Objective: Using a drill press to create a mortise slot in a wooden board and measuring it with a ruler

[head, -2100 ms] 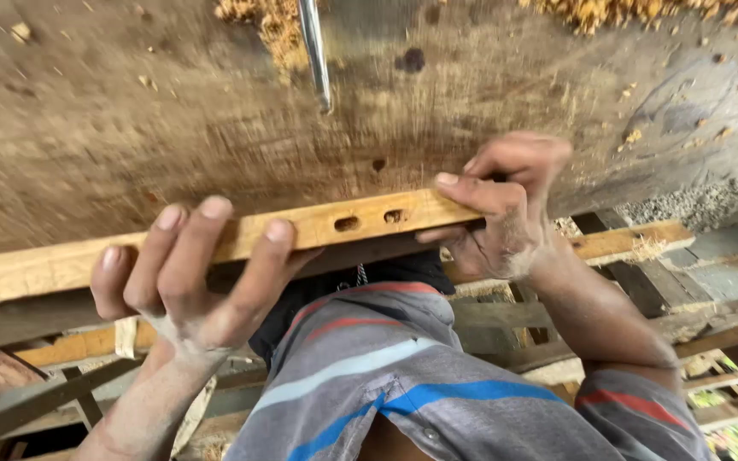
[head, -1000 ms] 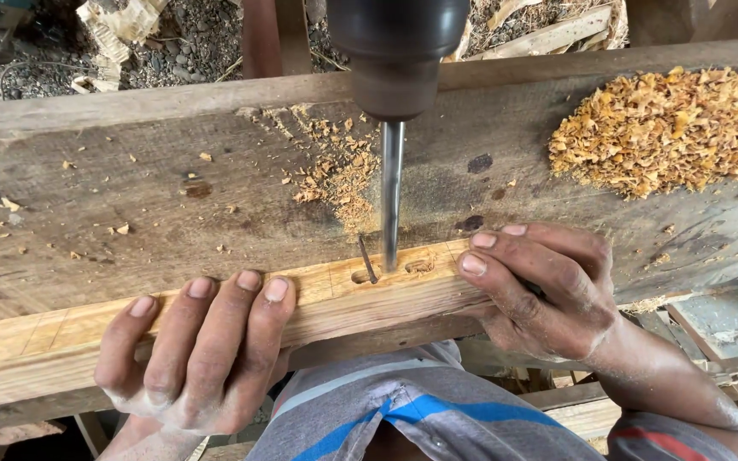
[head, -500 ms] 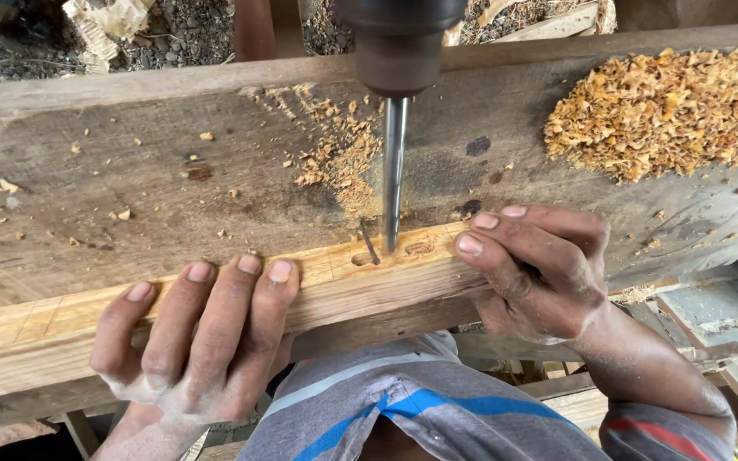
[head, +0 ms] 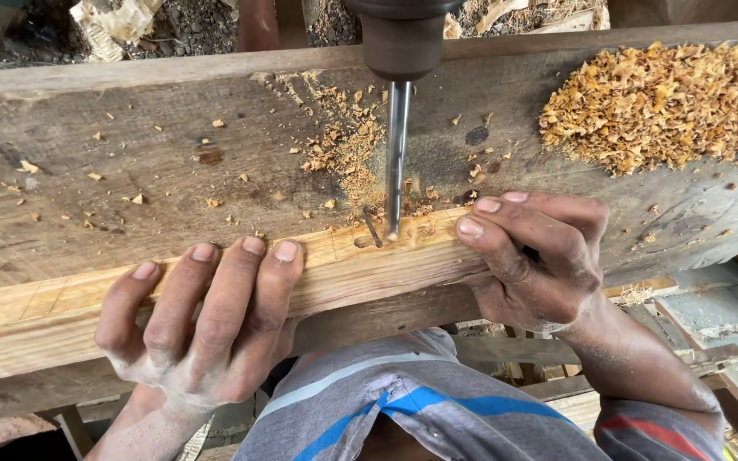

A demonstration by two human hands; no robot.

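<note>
Pale planed wood strip (head: 215, 290), smooth w/ matt grain; desk (head: 130, 171) rough grey weathered timber; drill bit (head: 396, 154) shiny metal; shavings (head: 659, 107) dry, curly.

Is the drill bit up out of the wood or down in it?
Down in it: the drill bit stands upright with its tip in the slot of the wood strip, between left hand and right hand.

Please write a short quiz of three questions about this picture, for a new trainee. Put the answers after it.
1. True or false: the drill bit meets the wooden strip between the two hands.
2. Where does the heap of shavings lie? A) left of the bit B) right of the bit C) on the strip
3. Which hand has its fingers laid flat over the strip's top?

Key:
1. True.
2. B.
3. The left hand; the right hand grips the strip with bent fingers, close beside the bit.
</note>
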